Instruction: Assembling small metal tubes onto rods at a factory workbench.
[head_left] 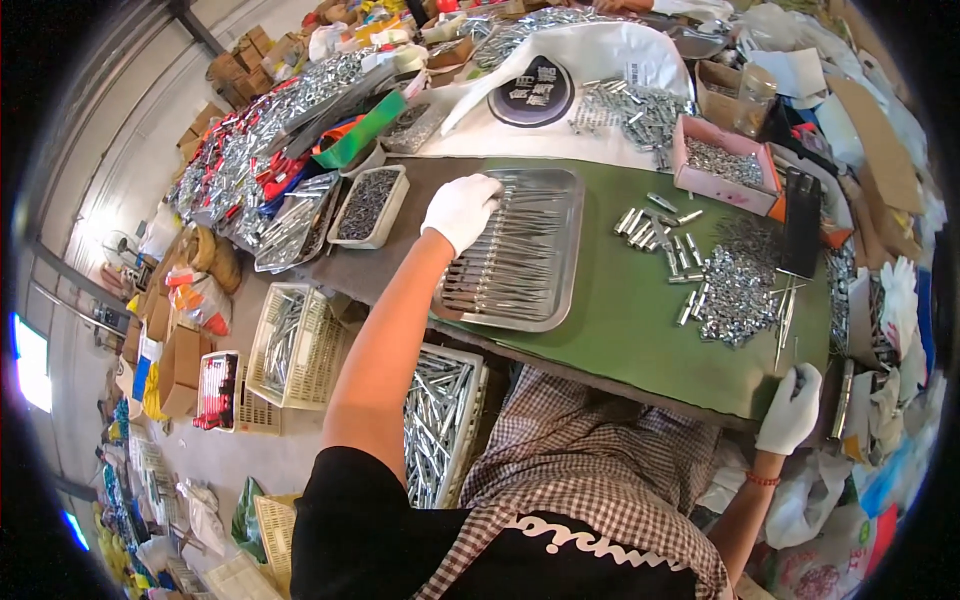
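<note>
My left hand [462, 212], in a white glove, rests at the left rim of a shallow metal tray [572, 240]. Its fingers are curled together over the ends of the metal rods [520, 250] lying side by side in rows there; whatever they grip is hidden. My right hand [790, 412], also gloved, is at the near right corner of the green mat [620, 350]. Its fingers are bent together, and I cannot make out anything in them. Slim metal rods [785, 325] lie just beyond it, beside a heap of small metal parts [735, 295].
Metal sleeves [645, 230] lie scattered on the mat. Behind them stands a pink box [725, 195] of small parts. A pale basket [400, 205] of dark pieces sits left of the tray. Below the table edge is a crate [475, 410] of metal tubes. A white sack [450, 130] lies at the back.
</note>
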